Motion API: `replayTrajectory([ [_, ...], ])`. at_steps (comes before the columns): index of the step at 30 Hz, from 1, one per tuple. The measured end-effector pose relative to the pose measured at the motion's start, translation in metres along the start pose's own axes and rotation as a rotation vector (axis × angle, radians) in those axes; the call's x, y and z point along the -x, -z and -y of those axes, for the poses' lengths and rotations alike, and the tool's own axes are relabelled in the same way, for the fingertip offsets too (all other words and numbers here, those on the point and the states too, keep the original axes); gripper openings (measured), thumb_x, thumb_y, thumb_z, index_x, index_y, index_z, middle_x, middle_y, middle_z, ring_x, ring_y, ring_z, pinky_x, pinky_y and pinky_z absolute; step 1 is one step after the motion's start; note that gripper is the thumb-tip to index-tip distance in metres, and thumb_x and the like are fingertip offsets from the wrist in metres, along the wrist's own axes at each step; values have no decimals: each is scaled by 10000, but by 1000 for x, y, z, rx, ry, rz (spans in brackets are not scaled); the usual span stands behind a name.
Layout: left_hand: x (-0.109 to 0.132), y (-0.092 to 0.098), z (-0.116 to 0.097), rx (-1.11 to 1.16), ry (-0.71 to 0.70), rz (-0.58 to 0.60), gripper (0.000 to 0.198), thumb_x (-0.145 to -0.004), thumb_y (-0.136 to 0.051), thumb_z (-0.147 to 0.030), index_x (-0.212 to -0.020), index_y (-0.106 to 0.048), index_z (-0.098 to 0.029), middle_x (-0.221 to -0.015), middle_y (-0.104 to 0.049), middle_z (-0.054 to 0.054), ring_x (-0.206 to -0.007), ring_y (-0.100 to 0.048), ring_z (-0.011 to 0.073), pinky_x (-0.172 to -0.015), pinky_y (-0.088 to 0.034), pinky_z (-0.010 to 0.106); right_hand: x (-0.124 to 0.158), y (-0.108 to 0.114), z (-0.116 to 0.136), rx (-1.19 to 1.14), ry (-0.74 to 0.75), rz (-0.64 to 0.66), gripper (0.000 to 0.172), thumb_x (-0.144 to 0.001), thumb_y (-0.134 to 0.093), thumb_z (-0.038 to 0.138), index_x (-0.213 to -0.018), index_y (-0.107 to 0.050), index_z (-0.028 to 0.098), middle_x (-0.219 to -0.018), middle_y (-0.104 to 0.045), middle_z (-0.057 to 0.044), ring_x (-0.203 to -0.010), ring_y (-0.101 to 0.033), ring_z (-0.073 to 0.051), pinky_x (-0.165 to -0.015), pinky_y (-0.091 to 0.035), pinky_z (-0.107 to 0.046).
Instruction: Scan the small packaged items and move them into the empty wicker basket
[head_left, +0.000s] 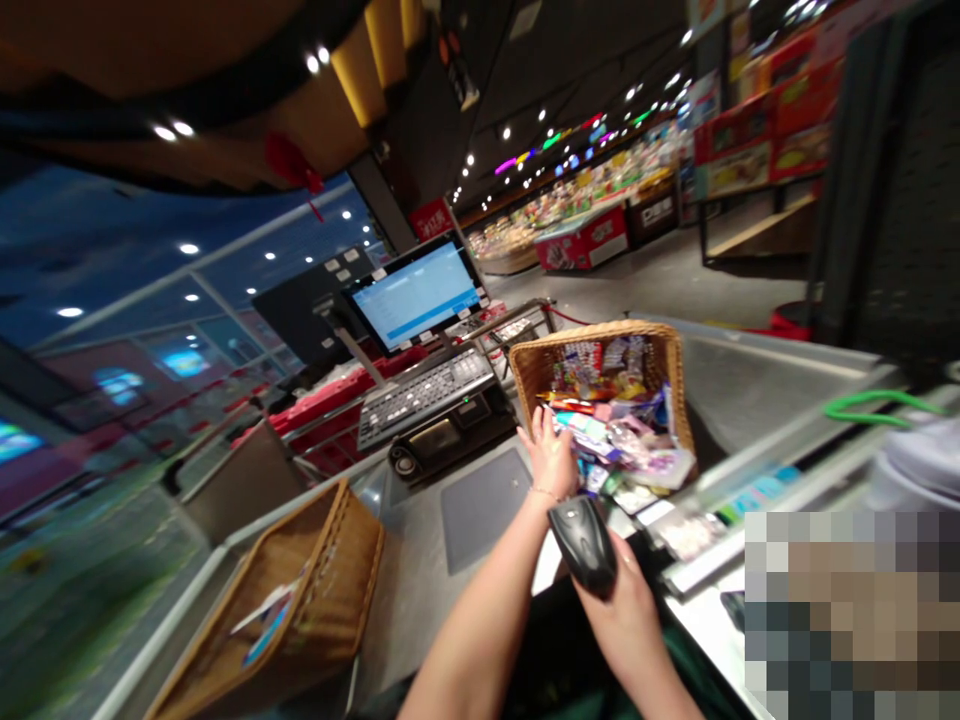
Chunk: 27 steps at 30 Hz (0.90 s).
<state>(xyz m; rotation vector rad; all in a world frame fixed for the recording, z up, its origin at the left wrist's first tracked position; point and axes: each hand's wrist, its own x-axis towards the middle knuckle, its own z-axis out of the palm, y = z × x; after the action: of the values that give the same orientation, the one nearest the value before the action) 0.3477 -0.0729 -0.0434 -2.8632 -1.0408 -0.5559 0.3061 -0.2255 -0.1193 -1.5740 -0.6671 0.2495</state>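
The left hand (553,455) is holding its fingers apart near the left edge of a tan woven rectangular basket (679,375), by multicoloured plastic packets (622,432); the right hand (624,585) is clasping a black rounded plastic scanner (581,540). Pinching one packet's edge should be avoiding snags. The packets are lying jumbled, glossy, crinkled.

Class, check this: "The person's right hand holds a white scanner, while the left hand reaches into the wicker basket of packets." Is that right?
Not quite: the scanner is black, not white, as the head view shows. The rest stands: the right hand holds it, and the left hand reaches into the wicker basket of packets.
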Motion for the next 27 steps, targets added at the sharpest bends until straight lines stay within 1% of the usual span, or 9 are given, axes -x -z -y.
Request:
replayTrajectory([
  [3,-3,-2,-4,0,-6,4,237,-805,-576,-175,-1025,-644,-230,-1553,-292,125,-1456,-179,310,-1111,-135,699,-2,3,1,14,0,6,532,-763,-516,377,-1206,-544,84,-1187,-610,-207,-1116,-620,-329,-978,-497,-480],
  [8,-7,-11,-7,-18,-19,12,201,-800,-588,-186,-987,-649,-227,-1560,-277,120,-1461,-149,316,-1102,-129,712,-5,8,4,37,1,-2,533,-791,-501,373,-1234,-524,79,-1192,-598,-202,-1108,-623,-322,-956,-514,-462],
  [14,-13,-19,-10,-40,-47,-46,151,-846,-531,-210,-909,-667,-220,-1521,-357,107,-1451,-193,299,-1107,-143,702,-7,11,1,24,-22,3,546,-797,-509,380,-1259,-506,90,-1221,-585,-196,-1136,-609,-318,-980,-498,-465],
  [22,-20,-18,-14,-65,-56,-88,168,-858,-515,-205,-912,-673,-218,-1480,-427,108,-1438,-240,303,-1100,-157,707,-13,13,4,14,-40,-18,532,-784,-523,392,-1234,-523,107,-1204,-604,-191,-1121,-620,-326,-968,-504,-483],
  [27,-21,-15,-14,-74,-70,-127,196,-893,-478,-243,-892,-672,-213,-1489,-422,97,-1440,-237,288,-1109,-157,687,-12,14,6,45,-11,-42,509,-786,-536,375,-1227,-532,121,-1193,-621,-175,-1085,-645,-303,-939,-532,-436],
])
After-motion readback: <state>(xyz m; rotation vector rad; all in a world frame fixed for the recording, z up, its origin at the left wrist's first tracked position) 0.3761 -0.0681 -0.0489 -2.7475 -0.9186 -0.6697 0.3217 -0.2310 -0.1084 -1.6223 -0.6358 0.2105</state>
